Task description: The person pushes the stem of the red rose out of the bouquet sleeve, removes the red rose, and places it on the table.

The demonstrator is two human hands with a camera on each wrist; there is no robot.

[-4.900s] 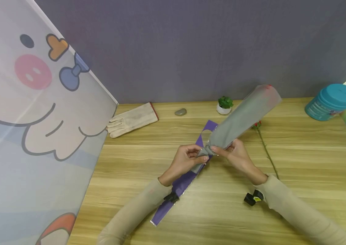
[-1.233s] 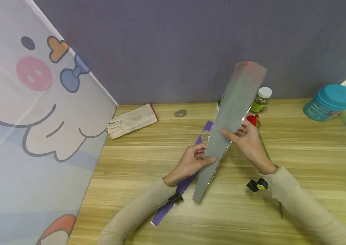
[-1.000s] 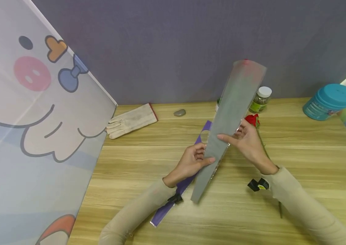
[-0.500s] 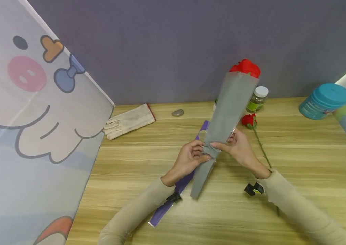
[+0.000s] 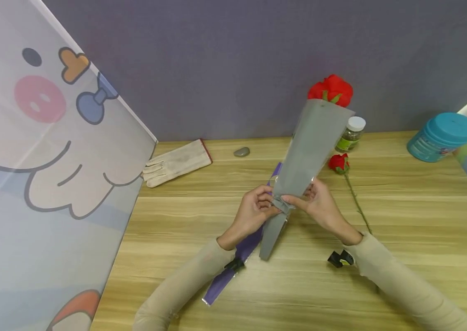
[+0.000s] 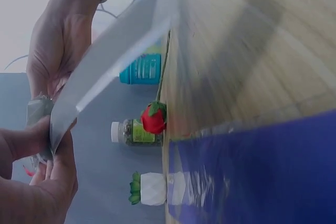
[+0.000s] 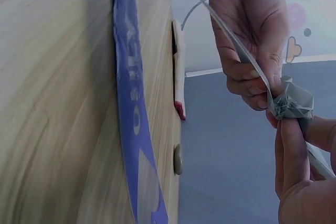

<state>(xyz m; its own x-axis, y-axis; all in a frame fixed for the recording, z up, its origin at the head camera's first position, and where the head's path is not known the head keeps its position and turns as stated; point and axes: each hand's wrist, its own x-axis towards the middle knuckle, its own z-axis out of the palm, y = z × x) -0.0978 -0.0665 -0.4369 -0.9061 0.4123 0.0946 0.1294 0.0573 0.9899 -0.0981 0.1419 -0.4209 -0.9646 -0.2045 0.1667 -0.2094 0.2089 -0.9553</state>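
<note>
A grey translucent flower sleeve (image 5: 310, 145) slants upward in both hands, wrapped around a red rose (image 5: 333, 89) whose bloom sticks out at the top. My left hand (image 5: 254, 209) pinches the sleeve at its gathered waist. Right beside it, my right hand (image 5: 320, 204) pinches the same bunched spot, thumb in front. In the right wrist view the sleeve is crumpled into a knot-like fold (image 7: 294, 100) between the fingertips. The sleeve's narrow tail hangs below the hands over the table. Under it lies a flat purple sleeve (image 5: 250, 243), partly hidden by the left hand and the grey sleeve.
Another red rose (image 5: 339, 163) lies on the table at the right, its stem running under the right forearm. Along the back are a work glove (image 5: 179, 163), a stone (image 5: 242, 151), a white-capped jar (image 5: 351, 133) and a blue tub (image 5: 442, 138). A potted succulent (image 6: 152, 188) hides behind the sleeve.
The rose, earlier deep inside the sleeve, now shows above its rim. The right hand has come down from higher on the sleeve to the left hand, and the sleeve's waist is bunched.
</note>
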